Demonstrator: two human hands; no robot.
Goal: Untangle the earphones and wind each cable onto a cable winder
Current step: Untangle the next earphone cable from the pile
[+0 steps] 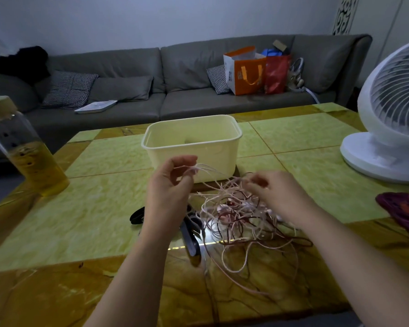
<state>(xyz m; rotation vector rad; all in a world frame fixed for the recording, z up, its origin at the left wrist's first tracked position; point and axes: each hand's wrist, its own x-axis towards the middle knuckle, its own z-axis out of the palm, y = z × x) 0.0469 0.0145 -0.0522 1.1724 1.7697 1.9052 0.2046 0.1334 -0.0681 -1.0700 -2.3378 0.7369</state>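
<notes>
Cables [236, 215] tangled between tub [191, 147] and table [85, 208] edge, left hand [168, 190], right hand [279, 194] pinching strands.

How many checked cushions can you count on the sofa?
2. The first checked cushion lies on the sofa's left part, against a plain grey cushion; the second checked cushion leans beside the orange bag. Others may be hidden behind the bags.

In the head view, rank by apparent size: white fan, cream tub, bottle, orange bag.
1. white fan, largest, though cropped by the frame edge.
2-3. cream tub and bottle: alike; the bottle is nearer, so unranked.
4. orange bag, smallest, far back on the sofa.
</notes>
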